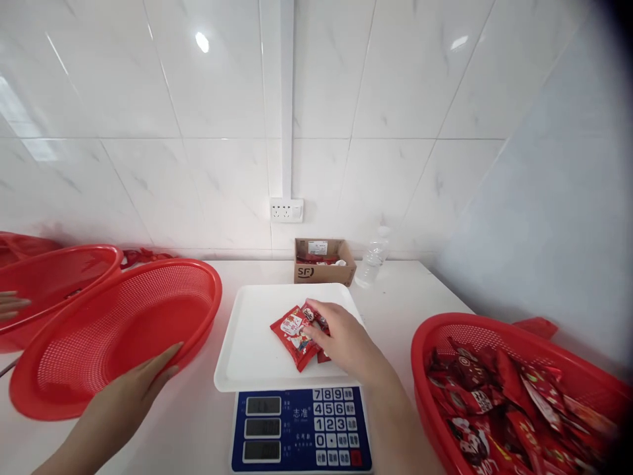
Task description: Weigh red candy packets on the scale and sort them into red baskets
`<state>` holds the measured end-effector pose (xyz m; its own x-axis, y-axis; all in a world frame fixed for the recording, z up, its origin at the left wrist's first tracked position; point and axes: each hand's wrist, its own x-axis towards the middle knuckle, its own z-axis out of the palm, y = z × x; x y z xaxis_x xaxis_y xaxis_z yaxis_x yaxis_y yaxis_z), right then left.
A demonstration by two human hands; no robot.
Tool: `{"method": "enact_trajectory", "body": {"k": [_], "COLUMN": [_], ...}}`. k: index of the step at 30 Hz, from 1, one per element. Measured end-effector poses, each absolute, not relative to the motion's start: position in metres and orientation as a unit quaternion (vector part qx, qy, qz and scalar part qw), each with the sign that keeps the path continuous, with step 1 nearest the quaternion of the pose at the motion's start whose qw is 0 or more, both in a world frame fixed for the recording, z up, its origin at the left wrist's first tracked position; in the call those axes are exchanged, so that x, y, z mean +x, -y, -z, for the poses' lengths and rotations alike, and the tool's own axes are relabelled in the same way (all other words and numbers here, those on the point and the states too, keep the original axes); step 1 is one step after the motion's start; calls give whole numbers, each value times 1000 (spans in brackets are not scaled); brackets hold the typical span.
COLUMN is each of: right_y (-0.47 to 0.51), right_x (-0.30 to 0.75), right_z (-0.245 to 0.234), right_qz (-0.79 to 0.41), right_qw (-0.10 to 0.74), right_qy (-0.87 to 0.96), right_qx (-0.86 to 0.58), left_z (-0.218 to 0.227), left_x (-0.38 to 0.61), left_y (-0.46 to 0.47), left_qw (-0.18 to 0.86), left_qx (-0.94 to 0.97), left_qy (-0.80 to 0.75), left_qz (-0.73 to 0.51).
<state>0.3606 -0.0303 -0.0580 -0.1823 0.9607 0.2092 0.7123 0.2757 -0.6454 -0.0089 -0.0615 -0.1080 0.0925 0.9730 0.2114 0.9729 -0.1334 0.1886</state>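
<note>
My left hand (pixel 133 389) is closed on the near rim of a red plastic basket (pixel 210 316), which is tilted and has nothing visible inside. My right hand (pixel 346 336) is over the white tray (pixel 247 336) of a digital scale (pixel 299 429), its fingers closed on small red printed packets (pixel 297 336). One packet lies flat toward the left, and at least one more is partly hidden under my fingers. The number on the scale's display is too dim to read.
A red basket (pixel 418 356) full of red packets stands at right. Behind the tray are a small cardboard box (pixel 324 272) and a clear plastic bottle (pixel 373 258). Another red basket (pixel 106 254) is at far left, with another person's hand (pixel 10 305) over it.
</note>
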Motion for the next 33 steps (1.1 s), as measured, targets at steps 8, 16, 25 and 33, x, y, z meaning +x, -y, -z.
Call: {"method": "enact_trajectory", "body": {"k": [8, 16, 25, 33], "right_y": [28, 31, 32, 27], "right_x": [333, 322, 331, 350], "right_z": [71, 68, 63, 62], "right_qz": [-150, -200, -196, -194], "right_qw": [204, 355, 335, 377], "right_qy": [784, 771, 767, 730], "right_qx": [-568, -489, -512, -537], "left_z": [80, 85, 77, 63], "left_x": [48, 122, 146, 129], "left_y": [18, 22, 23, 18], "left_qw": [16, 108, 284, 290], "left_qx": [752, 824, 821, 751], "left_qy": [-643, -522, -464, -491], "left_qz": [-146, -192, -173, -334]}}
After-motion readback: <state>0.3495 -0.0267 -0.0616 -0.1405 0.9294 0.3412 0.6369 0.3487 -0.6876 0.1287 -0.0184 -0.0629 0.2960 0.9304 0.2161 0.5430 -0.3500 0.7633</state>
